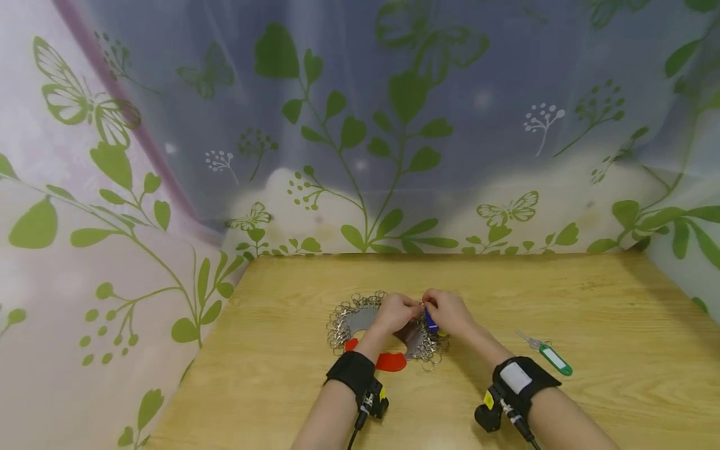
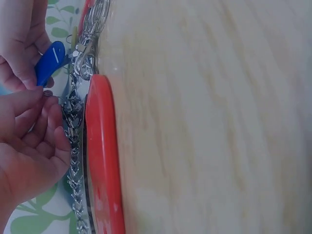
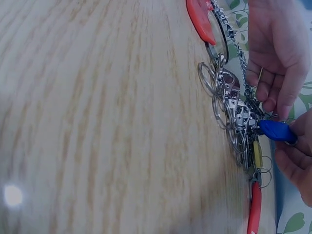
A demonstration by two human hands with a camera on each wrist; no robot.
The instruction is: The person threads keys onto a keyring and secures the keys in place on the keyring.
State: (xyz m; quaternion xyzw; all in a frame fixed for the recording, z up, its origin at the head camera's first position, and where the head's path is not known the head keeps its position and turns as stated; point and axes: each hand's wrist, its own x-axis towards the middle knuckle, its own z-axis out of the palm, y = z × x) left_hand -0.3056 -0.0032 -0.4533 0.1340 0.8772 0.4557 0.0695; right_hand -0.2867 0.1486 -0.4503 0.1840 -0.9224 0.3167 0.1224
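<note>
A curved grey metal piece (image 1: 364, 320) lies on the table, edged with many small metal rings and clips (image 3: 238, 114). Red flat parts (image 1: 390, 361) show at its near side. Over its far right edge, my right hand (image 1: 452, 314) pinches a blue key tag (image 3: 277, 130). From the other side my left hand (image 1: 394, 312) meets it, fingertips pinching a thin metal key ring (image 2: 48, 92) at the tag's end. The fingers partly cover that ring. A yellow tag (image 3: 257, 155) hangs among the clips below the blue one.
To the right, a green key tag (image 1: 555, 359) with a key lies on the wooden table (image 1: 630, 325). A patterned curtain (image 1: 360, 187) rises behind the table and along its sides. Both wrists wear black camera straps (image 1: 353, 374) with cables.
</note>
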